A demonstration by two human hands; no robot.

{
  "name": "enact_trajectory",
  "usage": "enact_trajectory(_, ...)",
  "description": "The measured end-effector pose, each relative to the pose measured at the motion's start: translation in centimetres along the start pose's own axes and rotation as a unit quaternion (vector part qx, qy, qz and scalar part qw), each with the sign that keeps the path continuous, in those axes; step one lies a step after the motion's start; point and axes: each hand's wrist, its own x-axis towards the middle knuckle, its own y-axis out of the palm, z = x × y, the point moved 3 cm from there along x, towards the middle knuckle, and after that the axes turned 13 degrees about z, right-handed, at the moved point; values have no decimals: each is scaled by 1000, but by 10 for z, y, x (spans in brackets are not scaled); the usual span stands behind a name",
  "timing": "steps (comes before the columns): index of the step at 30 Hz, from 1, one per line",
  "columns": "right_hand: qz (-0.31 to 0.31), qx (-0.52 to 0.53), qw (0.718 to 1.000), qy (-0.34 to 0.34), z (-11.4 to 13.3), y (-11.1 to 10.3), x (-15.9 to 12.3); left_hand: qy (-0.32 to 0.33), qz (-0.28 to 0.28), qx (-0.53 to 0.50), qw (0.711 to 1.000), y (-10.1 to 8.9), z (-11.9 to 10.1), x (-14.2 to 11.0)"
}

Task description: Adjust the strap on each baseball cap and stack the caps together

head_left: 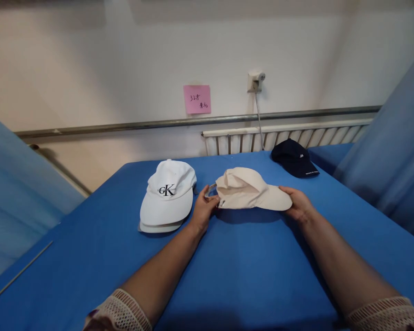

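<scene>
A beige baseball cap [243, 188] is held sideways just over the blue table, its brim pointing right. My left hand [204, 209] pinches the cap's back strap edge, fingers closed. At the other end my right hand [298, 204] grips the brim, thumb on top and the other fingers partly hidden beneath. To the left, a white baseball cap [170, 202] with black "CK" lettering rests on top of at least one other pale cap [161, 227], of which only the brim shows. A dark navy cap [293, 158] lies toward the back right, brim facing right and forward.
The blue-covered table [234, 276] reaches back to a white radiator [290, 135] and a metal rail [158, 124]. A thin stick [22, 271] lies at the left edge. Blue curtains [396, 138] hang on both sides. A plugged cord [258, 110] runs down the wall.
</scene>
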Motion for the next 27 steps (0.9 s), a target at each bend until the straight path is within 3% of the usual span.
enact_trajectory(4, 25, 95, 995, 18, -7, 14, -1, -36, -8, -256, 966, 7, -3, -3)
enact_trajectory(9, 73, 158, 985, 8, -22, 36, -8, -120, -9, -380, 917, 19, 3, -12)
enact_trajectory(12, 97, 182, 978, 31, -31, 47, -11, -138, 53, -407, 902, 24, 0, -12)
enact_trajectory(14, 85, 198, 976, 35, -36, 50, -11, -108, 77, -415, 900, 18, -7, -7)
enact_trajectory(17, 57, 221, 973, 18, -39, 51, -10, -60, 76, -429, 898, 1, -15, -1)
enact_trajectory(20, 37, 241, 970, -14, -37, 52, -9, -56, 72, -439, 894, -8, -15, -1)
enact_trajectory(23, 21, 256, 965, -52, -34, 56, -12, -129, 97, -415, 895, 5, -2, -10)
enact_trajectory(25, 25, 254, 965, -64, -36, 61, -15, -188, 124, -373, 900, 25, 9, -18)
enact_trajectory(27, 37, 235, 969, -63, -42, 70, -19, -205, 140, -336, 908, 45, 19, -24)
